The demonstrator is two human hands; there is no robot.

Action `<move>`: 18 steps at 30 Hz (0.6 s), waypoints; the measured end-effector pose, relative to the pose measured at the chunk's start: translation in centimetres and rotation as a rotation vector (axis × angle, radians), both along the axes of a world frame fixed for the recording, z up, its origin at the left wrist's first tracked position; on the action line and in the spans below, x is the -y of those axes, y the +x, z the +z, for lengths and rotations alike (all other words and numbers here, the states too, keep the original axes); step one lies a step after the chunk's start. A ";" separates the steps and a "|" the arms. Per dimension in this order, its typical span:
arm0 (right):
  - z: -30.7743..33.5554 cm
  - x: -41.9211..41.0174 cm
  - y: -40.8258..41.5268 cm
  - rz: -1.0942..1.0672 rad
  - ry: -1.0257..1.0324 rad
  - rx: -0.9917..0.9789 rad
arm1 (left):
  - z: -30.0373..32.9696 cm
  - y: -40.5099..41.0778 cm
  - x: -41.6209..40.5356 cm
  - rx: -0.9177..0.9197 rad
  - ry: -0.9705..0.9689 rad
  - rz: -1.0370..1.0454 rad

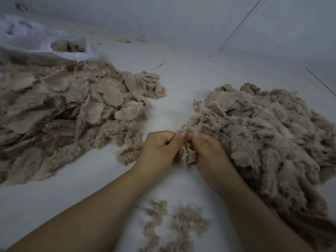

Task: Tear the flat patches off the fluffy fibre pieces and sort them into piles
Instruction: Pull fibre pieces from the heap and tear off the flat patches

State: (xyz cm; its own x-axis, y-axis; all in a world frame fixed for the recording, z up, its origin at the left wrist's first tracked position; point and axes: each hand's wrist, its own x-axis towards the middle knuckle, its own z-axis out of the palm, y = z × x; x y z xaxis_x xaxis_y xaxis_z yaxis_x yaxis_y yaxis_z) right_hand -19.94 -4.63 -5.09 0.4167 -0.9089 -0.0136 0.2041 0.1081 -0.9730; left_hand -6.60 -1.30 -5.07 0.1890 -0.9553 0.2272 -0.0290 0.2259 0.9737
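Two hands [160, 148] [205, 151] grip one piece [187, 153] (two piles).

floor [190, 73]: pale grey, dim light — wall [163, 15]: plain grey | plastic bag [36, 40] — far left

Both hands' fingers [181, 138] pinched on one fluffy fibre piece [188, 154] between two beige piles [72, 106].

White floor [181, 73] w/ two fibre piles [69, 110] [269, 128], scraps [174, 224], plastic bag [36, 40].
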 end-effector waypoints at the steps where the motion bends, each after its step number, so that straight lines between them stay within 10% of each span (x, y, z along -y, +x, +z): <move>1: 0.1 -0.2 0.0 0.029 -0.033 -0.017 | 0.0 0.1 0.1 -0.038 0.017 -0.016; 18: 0.5 -0.5 0.4 -0.105 0.154 0.017 | 0.1 0.6 0.6 -0.273 0.196 -0.126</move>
